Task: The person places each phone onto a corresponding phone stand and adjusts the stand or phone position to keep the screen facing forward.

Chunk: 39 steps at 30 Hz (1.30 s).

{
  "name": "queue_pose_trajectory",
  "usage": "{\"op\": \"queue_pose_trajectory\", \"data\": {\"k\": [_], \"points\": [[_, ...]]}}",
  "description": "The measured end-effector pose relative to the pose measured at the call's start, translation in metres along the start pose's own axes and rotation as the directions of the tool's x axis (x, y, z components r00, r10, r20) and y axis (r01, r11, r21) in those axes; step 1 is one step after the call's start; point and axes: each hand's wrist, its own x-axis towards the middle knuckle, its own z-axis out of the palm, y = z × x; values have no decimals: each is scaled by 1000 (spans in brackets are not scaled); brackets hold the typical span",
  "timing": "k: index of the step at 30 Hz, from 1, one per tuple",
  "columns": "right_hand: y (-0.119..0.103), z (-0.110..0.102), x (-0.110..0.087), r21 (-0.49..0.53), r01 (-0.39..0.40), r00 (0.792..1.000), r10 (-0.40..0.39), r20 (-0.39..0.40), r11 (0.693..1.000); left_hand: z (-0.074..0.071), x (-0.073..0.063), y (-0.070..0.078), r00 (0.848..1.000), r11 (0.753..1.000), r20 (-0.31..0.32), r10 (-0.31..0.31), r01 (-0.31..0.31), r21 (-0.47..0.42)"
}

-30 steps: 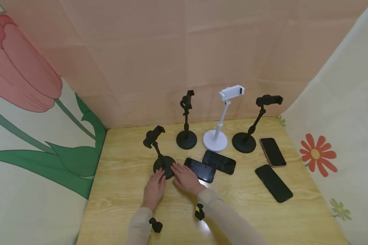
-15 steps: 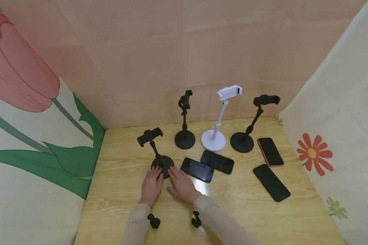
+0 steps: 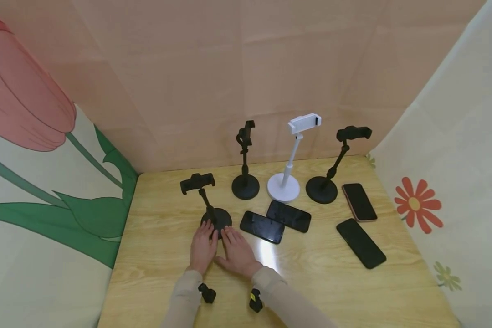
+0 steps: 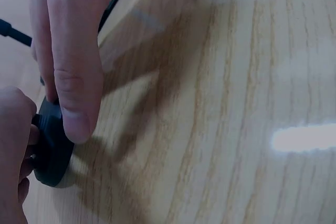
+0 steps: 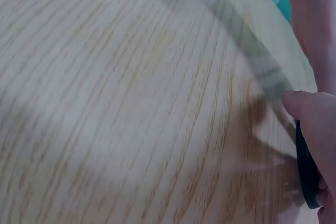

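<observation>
A black phone stand (image 3: 222,217) with a round base and a clamp on a thin tilted arm stands at the left of the table. Both hands touch the front of its base. My left hand (image 3: 202,248) lies with extended fingers over the front left rim, and in the left wrist view its thumb (image 4: 79,124) is against the base's edge. From the front right, my right hand (image 3: 238,255) rests its straight fingertips on the rim, the thumb spread towards the left hand. In the right wrist view, part of the base (image 5: 305,166) shows beside the right hand.
Behind are another black stand (image 3: 245,187), a white stand (image 3: 284,187) and a third black one (image 3: 322,190). Two dark phones overlap, a front one (image 3: 262,227) and a rear one (image 3: 289,216). Further right lie a pink-edged phone (image 3: 360,202) and a black phone (image 3: 361,243).
The left stand has turned on its base, its clamp swinging from a steep slant to nearly level in the head view. Both hands stayed at the base, the right hand shifting slightly left.
</observation>
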Motion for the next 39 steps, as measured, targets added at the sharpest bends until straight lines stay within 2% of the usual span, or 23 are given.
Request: {"op": "queue_pose_trajectory", "data": {"k": [9, 16, 18, 23, 29, 34, 39], "points": [[-7, 2, 2, 29, -40, 999, 40, 13, 999, -3, 7, 1, 998, 996, 16, -53, 54, -67], [-8, 10, 1, 50, -16, 999, 18, -48, 999, -5, 8, 2, 998, 996, 20, -65, 66, -62], [-8, 10, 0, 57, -9, 998, 13, -64, 998, -5, 7, 2, 998, 995, 18, -63, 64, -72], [-3, 9, -2, 80, -5, 999, 8, -43, 997, -6, 5, 1, 997, 993, 34, -74, 77, -95], [3, 5, -5, 110, 12, 1000, -11, -13, 994, -3, 2, -1, 996, 996, 60, -71, 74, -59], [13, 2, -10, 140, 36, 999, -39, 20, 990, -2, -5, -3, 998, 999, 43, -41, 42, -12], [28, -4, -15, 176, 55, 998, -60, 21, 983, -7, -14, 0, 999, 999, 0, -35, 35, -41]]}}
